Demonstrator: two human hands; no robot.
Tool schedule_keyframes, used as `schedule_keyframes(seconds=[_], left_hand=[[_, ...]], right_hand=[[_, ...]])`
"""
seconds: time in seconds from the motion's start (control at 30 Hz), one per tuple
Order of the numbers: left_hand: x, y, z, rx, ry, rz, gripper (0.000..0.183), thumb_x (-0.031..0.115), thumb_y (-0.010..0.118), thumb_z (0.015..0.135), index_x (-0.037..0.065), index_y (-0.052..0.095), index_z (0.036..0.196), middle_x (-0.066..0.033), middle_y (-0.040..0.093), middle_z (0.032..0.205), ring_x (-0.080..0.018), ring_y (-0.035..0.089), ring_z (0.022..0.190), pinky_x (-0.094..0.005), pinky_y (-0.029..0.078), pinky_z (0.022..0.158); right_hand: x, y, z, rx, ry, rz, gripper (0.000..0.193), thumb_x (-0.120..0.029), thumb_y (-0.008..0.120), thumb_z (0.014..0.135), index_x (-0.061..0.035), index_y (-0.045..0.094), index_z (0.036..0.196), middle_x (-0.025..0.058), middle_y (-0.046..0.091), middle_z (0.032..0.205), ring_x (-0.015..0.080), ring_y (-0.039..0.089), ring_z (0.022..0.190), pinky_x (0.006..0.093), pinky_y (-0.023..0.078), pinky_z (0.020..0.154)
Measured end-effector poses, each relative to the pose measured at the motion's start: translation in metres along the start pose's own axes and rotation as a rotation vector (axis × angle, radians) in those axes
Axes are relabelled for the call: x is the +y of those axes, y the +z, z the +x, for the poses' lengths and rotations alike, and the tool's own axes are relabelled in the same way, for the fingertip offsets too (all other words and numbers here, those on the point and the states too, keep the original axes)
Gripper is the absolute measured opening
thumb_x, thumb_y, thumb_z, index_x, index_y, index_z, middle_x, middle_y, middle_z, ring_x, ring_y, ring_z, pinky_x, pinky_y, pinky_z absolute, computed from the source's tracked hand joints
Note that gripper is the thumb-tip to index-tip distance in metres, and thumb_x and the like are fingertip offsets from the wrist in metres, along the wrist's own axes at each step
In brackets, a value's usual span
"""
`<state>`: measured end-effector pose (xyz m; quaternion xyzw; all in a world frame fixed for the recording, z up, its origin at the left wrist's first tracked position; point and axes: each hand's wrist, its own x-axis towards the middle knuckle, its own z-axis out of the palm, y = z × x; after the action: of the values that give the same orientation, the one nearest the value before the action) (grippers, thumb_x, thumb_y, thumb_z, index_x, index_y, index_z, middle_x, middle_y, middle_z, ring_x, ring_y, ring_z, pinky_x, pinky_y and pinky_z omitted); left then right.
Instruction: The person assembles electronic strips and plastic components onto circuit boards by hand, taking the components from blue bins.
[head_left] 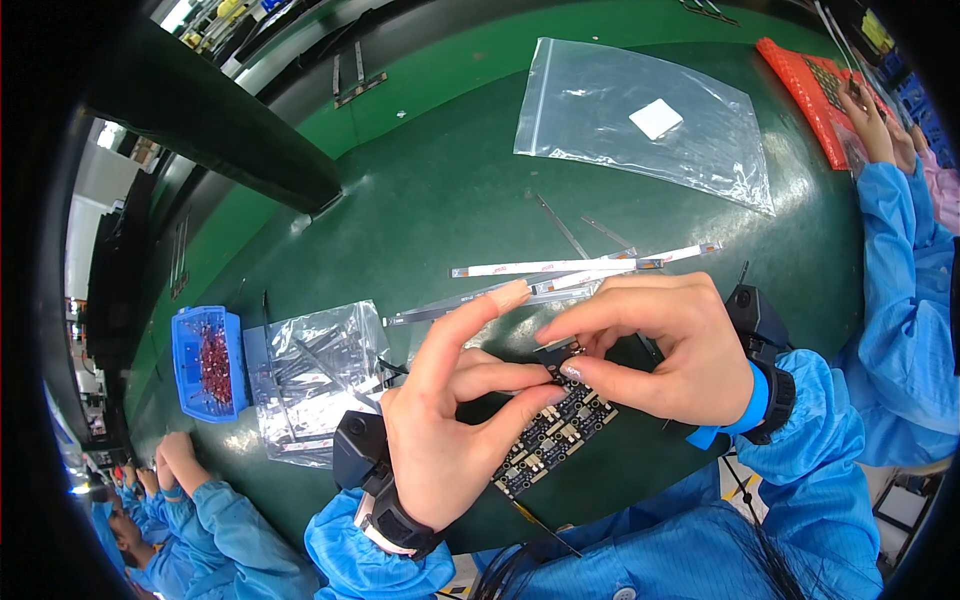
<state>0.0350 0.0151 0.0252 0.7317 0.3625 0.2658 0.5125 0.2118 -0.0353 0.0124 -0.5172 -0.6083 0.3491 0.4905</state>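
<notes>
A black circuit board panel [560, 430] with rows of gold and pale contacts hangs tilted between my two hands above the green table. My left hand [440, 420] pinches its upper left edge between thumb and fingers, with the index finger raised free. My right hand [665, 345] is closed at the board's far end, thumb and fingertips on it. Between the fingertips a small dark flat piece [558, 351] shows at that end; whether it is separate from the board I cannot tell. Several long flat strips [540, 268], white and dark, lie just beyond my hands.
A clear zip bag [650, 120] with a white square lies at the back. To the left are a bag of strips [315, 385] and a blue bin [210, 365] of small red parts. A dark post [220, 125] rises behind. Co-workers in blue sleeves [905, 300] sit on both sides.
</notes>
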Motion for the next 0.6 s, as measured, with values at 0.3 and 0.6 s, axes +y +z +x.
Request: schedule_keyframes(seconds=[0.3, 0.6], left_hand=[[0.0021, -0.0002, 0.0003, -0.021, -0.028, 0.022, 0.066, -0.011, 0.070, 0.064, -0.006, 0.040, 0.123, -0.0099, 0.066, 0.082, -0.0099, 0.061, 0.072, -0.0213, 0.046, 0.073], [0.0021, 0.0008, 0.0012, -0.030, -0.036, -0.013, 0.065, -0.012, 0.069, 0.065, -0.006, 0.041, 0.123, -0.0106, 0.066, 0.085, -0.0110, 0.061, 0.074, -0.0223, 0.046, 0.074]], right_hand=[[-0.0045, -0.0007, -0.0009, -0.028, -0.026, -0.069, 0.027, 0.001, 0.067, 0.067, -0.0048, 0.068, 0.093, 0.0079, 0.064, 0.075, 0.0161, 0.063, 0.063, 0.0263, 0.049, 0.059], [-0.0035, -0.0021, -0.0006, -0.020, -0.045, -0.061, 0.021, 0.000, 0.065, 0.069, -0.0040, 0.065, 0.090, 0.0068, 0.064, 0.074, 0.0148, 0.063, 0.061, 0.0242, 0.050, 0.056]])
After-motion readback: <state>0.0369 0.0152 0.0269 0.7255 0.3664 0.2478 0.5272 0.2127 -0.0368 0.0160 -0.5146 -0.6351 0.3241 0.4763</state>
